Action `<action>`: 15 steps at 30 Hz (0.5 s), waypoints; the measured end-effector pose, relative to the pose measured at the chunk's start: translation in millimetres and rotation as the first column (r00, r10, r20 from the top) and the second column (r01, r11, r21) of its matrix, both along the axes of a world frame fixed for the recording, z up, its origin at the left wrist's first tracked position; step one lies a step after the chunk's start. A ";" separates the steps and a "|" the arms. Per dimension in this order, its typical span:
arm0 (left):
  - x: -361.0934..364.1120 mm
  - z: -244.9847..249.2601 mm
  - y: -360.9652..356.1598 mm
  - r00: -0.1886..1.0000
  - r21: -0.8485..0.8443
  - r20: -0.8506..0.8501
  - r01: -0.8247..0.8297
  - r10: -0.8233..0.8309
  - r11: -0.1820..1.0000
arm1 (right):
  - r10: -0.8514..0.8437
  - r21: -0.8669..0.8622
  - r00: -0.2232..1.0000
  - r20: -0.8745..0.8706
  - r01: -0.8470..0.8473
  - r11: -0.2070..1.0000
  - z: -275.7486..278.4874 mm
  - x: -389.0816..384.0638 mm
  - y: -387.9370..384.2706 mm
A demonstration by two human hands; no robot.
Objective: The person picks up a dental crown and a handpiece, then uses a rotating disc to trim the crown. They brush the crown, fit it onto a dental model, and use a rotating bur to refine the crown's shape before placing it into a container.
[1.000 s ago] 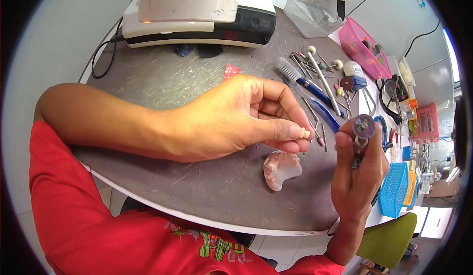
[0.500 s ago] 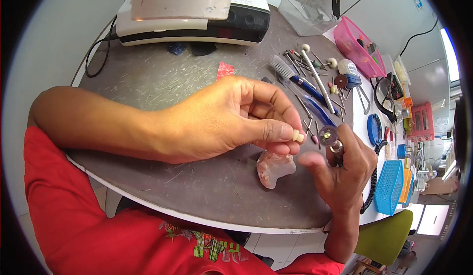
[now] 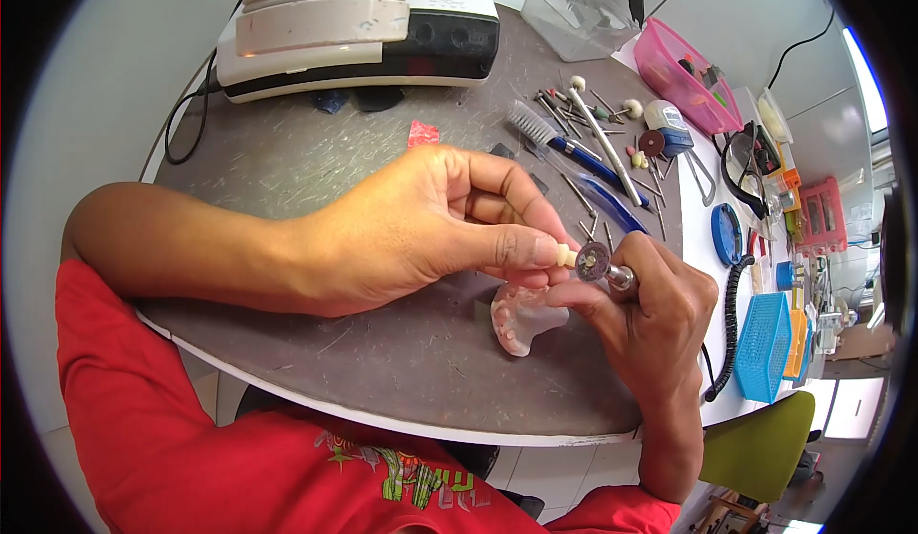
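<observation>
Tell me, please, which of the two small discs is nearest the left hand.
The greyish disc on the tool in the right hand, beside the cream piece the left hand pinches; the brown disc lies farther off, beside the bottle.

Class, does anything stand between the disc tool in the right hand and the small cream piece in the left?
Nothing visible does: the disc tool is close beside the cream piece, contact unclear; the pale model lies on the tabletop.

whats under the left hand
The brownish-grey tabletop shows around the left hand, and a pale dental cast peeks out below it, its upper edge partly covered. Anything lying directly beneath the palm is hidden, so I can't tell.
</observation>
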State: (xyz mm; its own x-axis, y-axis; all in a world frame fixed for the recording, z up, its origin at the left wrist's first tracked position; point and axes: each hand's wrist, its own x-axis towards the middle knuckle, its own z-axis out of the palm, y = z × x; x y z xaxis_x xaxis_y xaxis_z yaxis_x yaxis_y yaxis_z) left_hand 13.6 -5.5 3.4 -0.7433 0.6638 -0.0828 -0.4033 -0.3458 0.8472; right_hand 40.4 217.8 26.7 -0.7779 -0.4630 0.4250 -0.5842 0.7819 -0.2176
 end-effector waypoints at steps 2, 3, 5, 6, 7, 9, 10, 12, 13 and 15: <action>0.5 0.1 -0.2 1.000 0.001 0.000 -0.003 0.003 1.000 | -0.009 0.011 1.000 0.014 0.009 1.000 0.7 -0.2 -1.1; 0.6 0.1 -0.2 1.000 0.002 -0.002 -0.006 0.006 1.000 | -0.007 0.012 1.000 0.015 0.006 1.000 1.1 -0.7 -1.5; 0.3 -0.4 -0.3 1.000 0.007 -0.006 -0.004 0.004 1.000 | -0.008 0.069 1.000 -0.027 0.010 0.998 1.9 -1.9 -2.1; 0.3 -0.5 -0.3 1.000 0.010 -0.010 0.001 -0.001 1.000 | -0.006 0.070 1.000 -0.027 0.008 0.997 2.3 -1.9 -2.3; 0.5 -0.6 -0.3 1.000 0.012 -0.010 0.000 0.000 1.000 | -0.008 0.070 1.000 -0.018 0.009 0.998 2.7 -1.6 -2.2; 0.8 -0.6 -0.2 1.000 0.014 -0.006 -0.004 0.004 1.000 | -0.010 0.070 1.000 -0.010 0.011 0.997 3.0 -1.3 -2.3; 0.8 -0.5 -0.2 1.000 0.015 -0.007 -0.003 0.004 1.000 | -0.015 0.074 1.000 -0.010 0.016 0.997 3.0 -1.2 -2.4; 1.0 -0.2 -0.3 1.000 0.009 -0.006 -0.006 0.006 1.000 | -0.020 0.077 1.000 -0.010 0.021 0.997 2.1 -0.8 -2.2; 1.1 -0.1 -0.2 1.000 0.010 -0.006 -0.006 0.006 1.000 | -0.018 0.043 1.000 0.008 0.018 0.999 1.0 -0.4 -1.8; 1.1 0.0 0.0 1.000 0.004 -0.014 -0.007 0.007 1.000 | -0.016 0.009 1.000 0.025 0.016 1.000 0.1 -0.2 -1.6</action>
State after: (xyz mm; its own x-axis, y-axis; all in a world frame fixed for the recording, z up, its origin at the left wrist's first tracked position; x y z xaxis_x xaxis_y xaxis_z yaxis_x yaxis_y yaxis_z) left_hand 14.7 -5.5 3.3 -0.7490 0.6589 -0.0695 -0.3886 -0.3519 0.8516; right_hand 40.2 216.3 26.8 -0.7953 -0.4544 0.4014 -0.5664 0.7929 -0.2247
